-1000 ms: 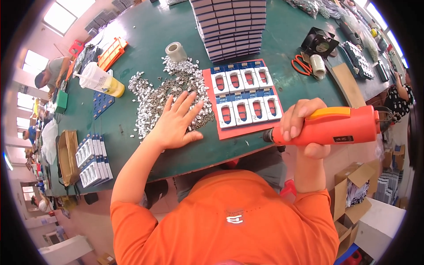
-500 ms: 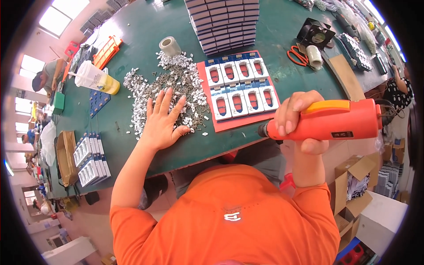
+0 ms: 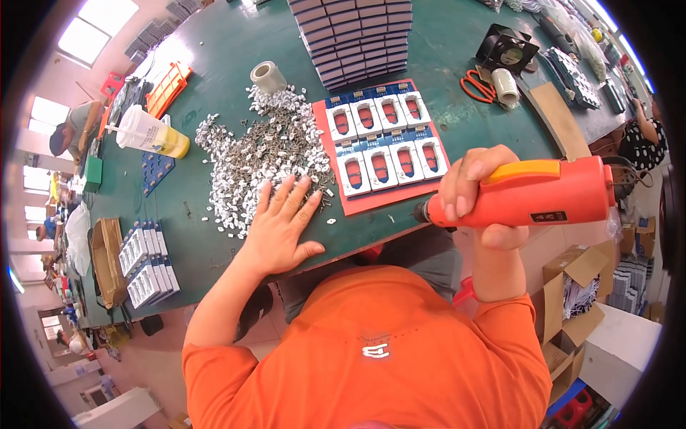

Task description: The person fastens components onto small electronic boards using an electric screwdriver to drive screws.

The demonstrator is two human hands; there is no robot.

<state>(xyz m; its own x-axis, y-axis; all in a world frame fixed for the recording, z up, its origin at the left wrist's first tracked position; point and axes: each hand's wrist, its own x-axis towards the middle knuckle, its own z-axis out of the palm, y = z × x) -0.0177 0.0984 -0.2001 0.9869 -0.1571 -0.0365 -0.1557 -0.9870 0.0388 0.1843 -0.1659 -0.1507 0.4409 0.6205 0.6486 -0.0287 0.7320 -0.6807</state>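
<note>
My right hand (image 3: 477, 187) grips a red electric screwdriver (image 3: 554, 193) with a yellow lever, held level with its black tip toward the left. Spread flat, my left hand (image 3: 284, 229) rests at the near edge of a pile of small white plastic pieces and screws (image 3: 275, 146); its fingertips touch the nearest ones. Between the hands lies a red sheet (image 3: 371, 204). On it sit two rows of white plastic housings (image 3: 380, 171) on blue circuit boards, with red showing through their oval openings. The screwdriver's tip is just off the sheet's near right corner.
Behind the sheet rises a tall stack of boards (image 3: 354, 39). A clear roll (image 3: 268, 76) and a drink cup (image 3: 153, 132) stand left. Orange scissors (image 3: 477, 86), a black fan (image 3: 507, 48) and a cardboard strip (image 3: 557, 120) lie right. More housings (image 3: 148, 261) are at left. Other people sit beyond.
My left hand has drawn back toward me and slightly right, off the middle of the pile to its near edge. My right hand still holds the screwdriver in nearly the same place.
</note>
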